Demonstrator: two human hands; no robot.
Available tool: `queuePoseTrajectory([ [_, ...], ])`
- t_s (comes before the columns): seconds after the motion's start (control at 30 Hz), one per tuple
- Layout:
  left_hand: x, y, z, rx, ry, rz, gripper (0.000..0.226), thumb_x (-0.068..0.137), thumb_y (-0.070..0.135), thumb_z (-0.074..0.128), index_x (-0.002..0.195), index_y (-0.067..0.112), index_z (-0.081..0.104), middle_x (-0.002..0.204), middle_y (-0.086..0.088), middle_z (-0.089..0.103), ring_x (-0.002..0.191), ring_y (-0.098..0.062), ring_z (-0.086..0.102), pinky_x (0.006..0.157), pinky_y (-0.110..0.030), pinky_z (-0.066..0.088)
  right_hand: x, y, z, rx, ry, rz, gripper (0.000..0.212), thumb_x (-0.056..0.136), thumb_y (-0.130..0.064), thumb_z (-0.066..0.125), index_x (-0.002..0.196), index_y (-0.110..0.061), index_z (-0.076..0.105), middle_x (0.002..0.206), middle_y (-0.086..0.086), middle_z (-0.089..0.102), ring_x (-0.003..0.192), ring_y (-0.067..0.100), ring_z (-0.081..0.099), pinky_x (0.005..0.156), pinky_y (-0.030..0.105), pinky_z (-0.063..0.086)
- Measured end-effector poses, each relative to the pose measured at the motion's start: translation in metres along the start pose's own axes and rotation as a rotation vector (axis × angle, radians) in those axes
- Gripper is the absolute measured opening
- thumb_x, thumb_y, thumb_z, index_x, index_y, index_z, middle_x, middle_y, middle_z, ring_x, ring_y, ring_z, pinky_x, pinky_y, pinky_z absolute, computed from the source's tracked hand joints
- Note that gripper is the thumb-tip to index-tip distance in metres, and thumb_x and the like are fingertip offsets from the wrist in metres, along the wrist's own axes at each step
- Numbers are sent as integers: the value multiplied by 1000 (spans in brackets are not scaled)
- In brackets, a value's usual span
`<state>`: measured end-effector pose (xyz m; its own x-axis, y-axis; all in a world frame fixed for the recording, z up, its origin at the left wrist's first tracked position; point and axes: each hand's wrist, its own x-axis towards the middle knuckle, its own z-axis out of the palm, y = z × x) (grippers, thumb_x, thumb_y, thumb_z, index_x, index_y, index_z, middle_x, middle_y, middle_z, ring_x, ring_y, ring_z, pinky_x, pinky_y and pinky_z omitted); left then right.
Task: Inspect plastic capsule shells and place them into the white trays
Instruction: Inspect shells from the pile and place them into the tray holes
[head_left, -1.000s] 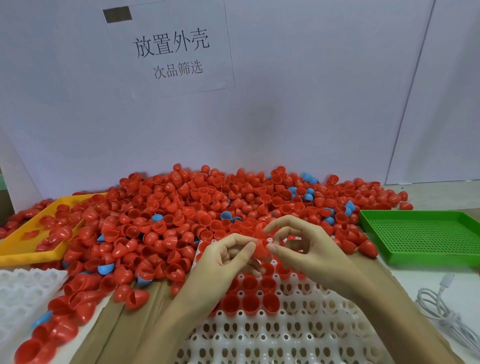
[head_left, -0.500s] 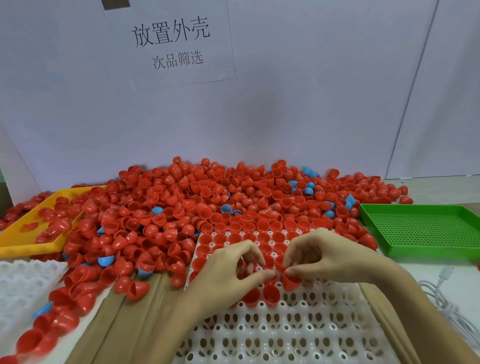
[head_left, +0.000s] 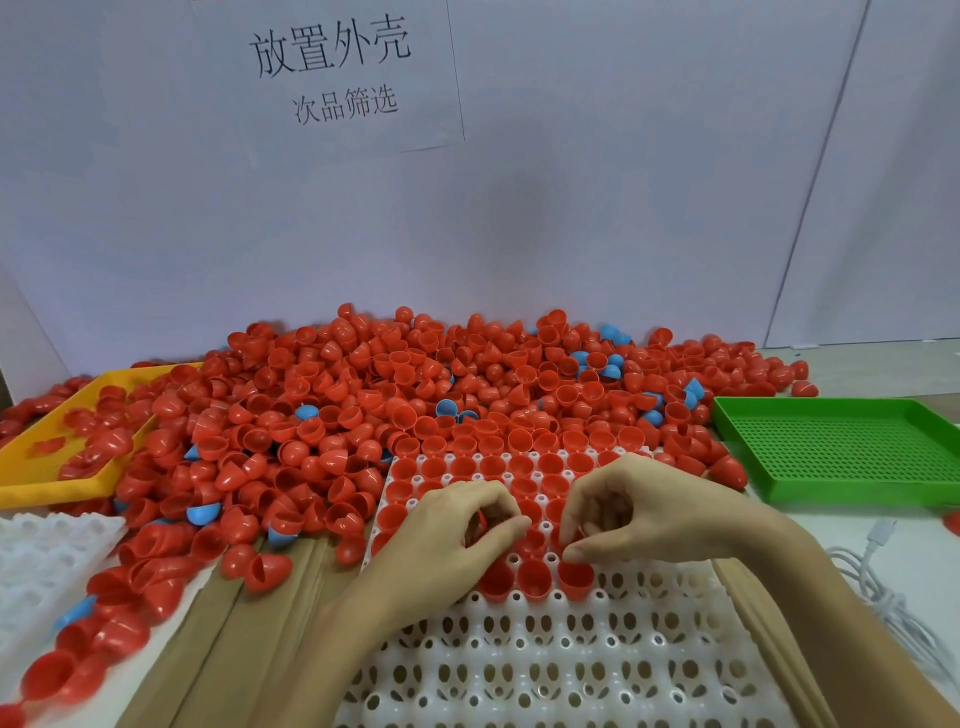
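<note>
A big heap of red capsule shells (head_left: 363, 415), with a few blue ones mixed in, covers the table's middle. In front of it lies a white tray (head_left: 571, 670); its far rows hold red shells, open side up. My left hand (head_left: 452, 535) hovers over the filled rows, its fingers curled round a red shell (head_left: 480, 519) that is mostly hidden. My right hand (head_left: 644, 514) reaches down beside it. Its thumb and forefinger pinch the rim of a red shell (head_left: 575, 581) seated in the nearest filled row.
A yellow tray (head_left: 31, 462) with some red shells sits at the left, a green perforated tray (head_left: 841, 452) at the right. A second white tray (head_left: 36, 566) lies at the near left. A white cable (head_left: 883, 587) coils at the right. Brown cardboard (head_left: 218, 634) lies under the tray.
Both hands came down from the heap's edge to the tray. The right hand lowered a red shell into a cell of the nearest filled row.
</note>
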<state>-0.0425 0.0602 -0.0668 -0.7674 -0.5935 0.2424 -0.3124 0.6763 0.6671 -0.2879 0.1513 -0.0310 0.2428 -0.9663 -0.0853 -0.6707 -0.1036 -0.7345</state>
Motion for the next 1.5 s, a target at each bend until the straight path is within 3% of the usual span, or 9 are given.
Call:
queuePoseTrajectory([
  [0.43,-2,2,0,79,-20,25,16,92,53,73,89,38,72,85,16,63,89,-6,56,78,-16,43,2,-2,5,-54,30,-32,18,90,-43,82,92,-26,77,66,-11,64,57,2,54,55,16,42],
  [0.57,-3,5,-3,68,-44,27,13,87,50,79,92,38,77,92,15,60,92,-6,57,80,-23,49,2,-2,3,100,219,-97,28,100,-48,67,88,-25,77,60,-6,57,51,8,46,52,17,38],
  [0.73,-5,12,-5,-72,39,36,7,87,42,81,89,37,77,92,17,57,76,-2,53,73,-18,49,7,2,5,195,450,-119,35,105,-37,59,81,-20,78,53,-6,49,46,7,40,49,16,35],
  [0.93,2,-7,-41,-173,545,-106,6,93,31,78,88,34,76,82,11,72,74,-7,65,70,-17,51,11,9,7,200,580,-123,37,103,-39,56,75,-25,76,50,-4,48,44,5,38,48,14,34],
  [1.1,8,-64,-116,-194,964,-418,11,95,28,76,85,23,72,65,2,73,47,-18,69,54,-42,60,18,4,18,136,510,-152,35,100,-44,57,75,-28,76,49,-4,51,44,5,40,47,15,34],
  [1.17,10,-87,-156,-62,1050,-499,11,96,28,73,87,20,71,68,0,75,55,-23,73,68,-48,64,19,-1,20,115,494,-167,36,98,-49,56,75,-29,76,50,-3,53,44,4,42,47,16,36],
  [1.3,1,-129,-226,272,1057,-717,23,99,24,64,106,4,74,102,-24,77,103,-44,72,95,-49,56,20,-8,25,112,458,-194,39,96,-56,55,75,-30,75,52,1,56,44,6,44,47,18,36],
  [1.4,-14,-143,-244,429,1033,-825,34,102,20,60,126,-5,61,121,-33,67,117,-54,61,96,-55,50,20,-14,28,116,443,-209,41,95,-58,54,76,-29,76,51,0,56,44,8,45,47,21,38],
  [1.5,-18,-144,-237,512,1020,-747,44,103,12,58,141,-6,46,115,-38,65,114,-57,59,92,-60,49,19,-17,29,101,444,-215,41,95,-58,54,75,-30,75,53,6,57,45,9,47,48,22,39],
])
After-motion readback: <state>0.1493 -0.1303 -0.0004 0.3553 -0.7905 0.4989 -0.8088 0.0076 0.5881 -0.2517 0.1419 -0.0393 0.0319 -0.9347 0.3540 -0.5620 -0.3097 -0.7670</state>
